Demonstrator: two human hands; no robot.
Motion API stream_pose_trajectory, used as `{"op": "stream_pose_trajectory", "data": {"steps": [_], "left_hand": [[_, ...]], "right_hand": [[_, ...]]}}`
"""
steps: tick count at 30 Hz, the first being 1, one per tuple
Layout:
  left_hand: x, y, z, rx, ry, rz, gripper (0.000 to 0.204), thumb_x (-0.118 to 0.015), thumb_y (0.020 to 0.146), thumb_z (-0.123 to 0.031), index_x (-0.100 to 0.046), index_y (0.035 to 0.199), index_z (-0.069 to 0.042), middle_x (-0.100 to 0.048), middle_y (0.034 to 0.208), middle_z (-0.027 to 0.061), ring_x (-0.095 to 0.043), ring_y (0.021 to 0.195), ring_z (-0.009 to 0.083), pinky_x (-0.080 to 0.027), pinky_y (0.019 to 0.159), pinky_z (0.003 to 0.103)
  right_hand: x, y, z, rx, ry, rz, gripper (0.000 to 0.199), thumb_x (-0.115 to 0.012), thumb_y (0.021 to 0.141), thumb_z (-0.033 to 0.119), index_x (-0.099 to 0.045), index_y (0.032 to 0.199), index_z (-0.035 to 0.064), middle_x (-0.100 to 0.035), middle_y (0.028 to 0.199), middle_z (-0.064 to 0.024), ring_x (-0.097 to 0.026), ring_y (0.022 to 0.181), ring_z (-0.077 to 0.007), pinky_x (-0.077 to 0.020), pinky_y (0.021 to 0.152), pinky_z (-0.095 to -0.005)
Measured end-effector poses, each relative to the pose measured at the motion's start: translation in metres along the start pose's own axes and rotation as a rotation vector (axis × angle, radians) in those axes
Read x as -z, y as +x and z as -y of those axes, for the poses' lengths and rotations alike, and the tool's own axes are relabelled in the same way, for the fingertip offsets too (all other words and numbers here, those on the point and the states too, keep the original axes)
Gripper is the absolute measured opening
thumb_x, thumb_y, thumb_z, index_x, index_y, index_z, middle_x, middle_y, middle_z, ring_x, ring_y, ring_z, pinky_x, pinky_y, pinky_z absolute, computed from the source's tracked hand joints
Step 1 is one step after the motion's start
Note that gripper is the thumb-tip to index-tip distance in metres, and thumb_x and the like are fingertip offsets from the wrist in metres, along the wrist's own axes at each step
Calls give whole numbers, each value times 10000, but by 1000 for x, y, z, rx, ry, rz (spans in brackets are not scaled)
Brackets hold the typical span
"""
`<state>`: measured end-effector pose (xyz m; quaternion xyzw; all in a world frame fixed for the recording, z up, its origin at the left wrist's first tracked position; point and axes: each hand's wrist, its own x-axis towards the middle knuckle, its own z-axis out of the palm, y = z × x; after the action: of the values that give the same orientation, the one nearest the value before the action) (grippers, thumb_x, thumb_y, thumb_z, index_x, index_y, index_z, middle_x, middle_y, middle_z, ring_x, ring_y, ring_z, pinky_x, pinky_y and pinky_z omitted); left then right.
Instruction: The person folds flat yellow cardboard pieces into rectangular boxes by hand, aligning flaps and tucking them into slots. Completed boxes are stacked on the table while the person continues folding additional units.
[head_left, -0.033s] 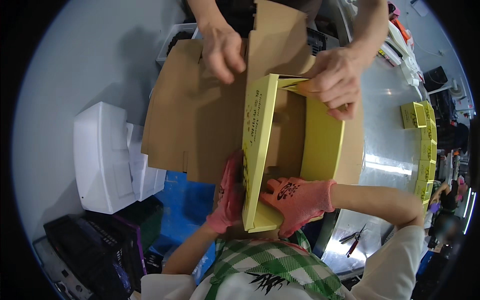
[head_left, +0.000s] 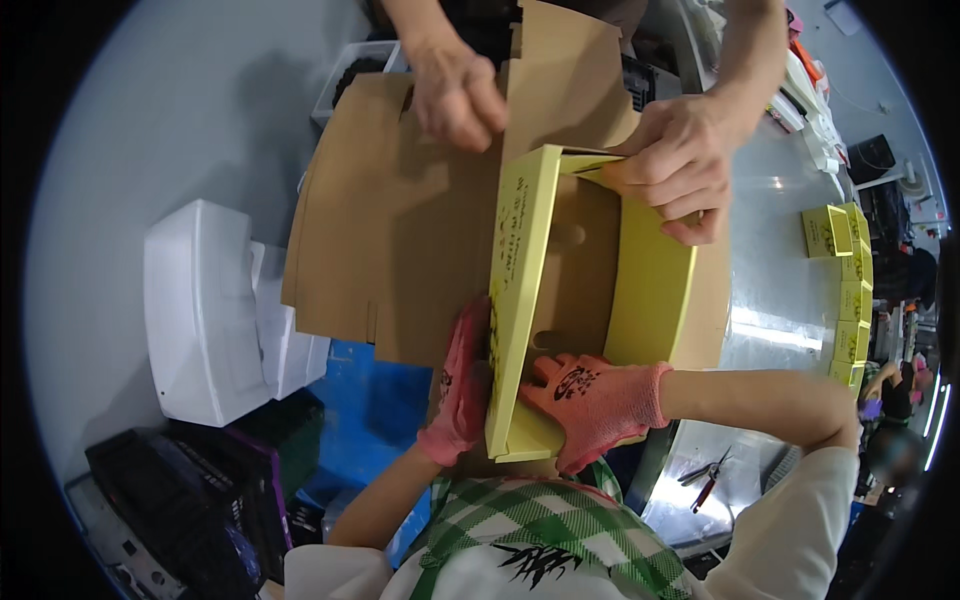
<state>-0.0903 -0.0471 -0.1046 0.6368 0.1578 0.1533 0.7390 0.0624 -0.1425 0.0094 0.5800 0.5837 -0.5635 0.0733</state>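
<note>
A yellow open-topped cardboard box (head_left: 522, 250) with dark print on its side is in the middle, its brown inner base showing. My left hand (head_left: 461, 390), in a pink work glove, lies with straight fingers along the box's left outer wall. At the near end my right hand (head_left: 598, 400), gloved alike, grips the end wall, fingers inside and thumb outside. Across from me, a co-worker's bare hand (head_left: 672, 165) pinches the far right corner. The co-worker's other hand (head_left: 460, 100) hovers, half curled, over brown cardboard, apart from the box.
Large flat brown cardboard (head_left: 390, 230) lies under and left of the box. Small yellow boxes (head_left: 855, 300) line the metal table (head_left: 770, 270) at right, with red-handled pliers (head_left: 708, 488) nearer me. At left are a white plastic bin (head_left: 205, 315) and dark crates (head_left: 180, 495).
The far end of the yellow box has swung slightly right. Both co-worker's hands have shifted a little right too. My hands keep nearly the same place on the box.
</note>
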Motion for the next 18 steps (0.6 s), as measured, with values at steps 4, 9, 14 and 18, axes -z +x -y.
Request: {"op": "stream_pose_trajectory", "data": {"steps": [4, 9, 14, 18], "left_hand": [[7, 2, 13, -193, 274, -73, 601, -352, 967, -331, -288, 1431, 46, -317, 1448, 233, -380, 1301, 365, -302, 1083, 426], [-1, 0, -3, 160, -239, -128, 593, -288, 997, -364, -300, 1432, 39, -314, 1459, 196, -394, 1294, 326, -322, 1069, 414], [3, 9, -12, 69, -53, -67, 585, -280, 1012, -373, -287, 1444, 21, -309, 1469, 168, -344, 1336, 290, -272, 1102, 372], [24, 8, -19, -93, 46, -184, 584, -283, 1014, -382, -294, 1442, 14, -338, 1456, 166, -343, 1337, 282, -253, 1118, 378]], "right_hand": [[-4, 25, -4, -21, 136, 65, 1058, -712, 525, 334, -270, 1465, 129, -373, 1287, -238, -409, 1208, -402, -378, 1002, -459], [29, 40, -12, 49, 236, 298, 1036, -708, 493, 268, -309, 1430, 81, -375, 1300, -207, -398, 1240, -369, -392, 995, -444], [34, 37, -18, 160, 240, 247, 875, -685, 543, 221, -406, 1338, -16, -393, 1299, -179, -427, 1235, -339, -425, 972, -426], [36, 23, 0, 125, 87, 104, 573, -634, 641, 206, -541, 1136, -67, -509, 1157, -193, -548, 1086, -346, -484, 880, -405]]}}
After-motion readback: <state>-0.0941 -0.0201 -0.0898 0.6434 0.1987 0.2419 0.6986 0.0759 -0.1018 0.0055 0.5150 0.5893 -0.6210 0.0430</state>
